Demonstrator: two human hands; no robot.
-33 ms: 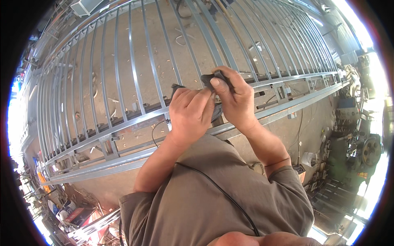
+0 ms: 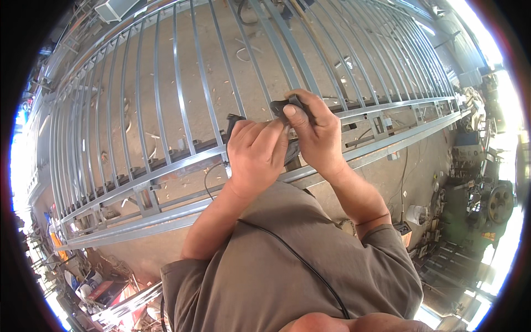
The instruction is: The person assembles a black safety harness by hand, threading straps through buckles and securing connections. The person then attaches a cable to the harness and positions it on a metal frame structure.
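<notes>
My right hand (image 2: 322, 133) is closed, its thumb and fingers pinching a dark, curved black piece (image 2: 280, 106) whose exact kind I cannot make out. Right beside it, my left hand (image 2: 255, 148) is curled shut, fingertips nearly touching the right thumb. From behind its knuckles a dark strip-like end (image 2: 233, 120) pokes out, and more dark material shows between the wrists. Whether these dark parts belong to one thing is hidden by my hands. Both hands are above the near rail (image 2: 185, 160) of a large grey metal frame with many parallel bars (image 2: 180, 83).
A second long metal rail (image 2: 155, 221) runs nearer my body. Over my shirt hangs a black cable (image 2: 282, 243). Green machinery with a wheel (image 2: 499, 205) and a white bucket (image 2: 416, 214) stand at the right. Clutter and metal lengths (image 2: 127, 304) lie at the lower left.
The dark end behind my left knuckles sticks out slightly farther up and left. My hands and arms are otherwise almost still.
</notes>
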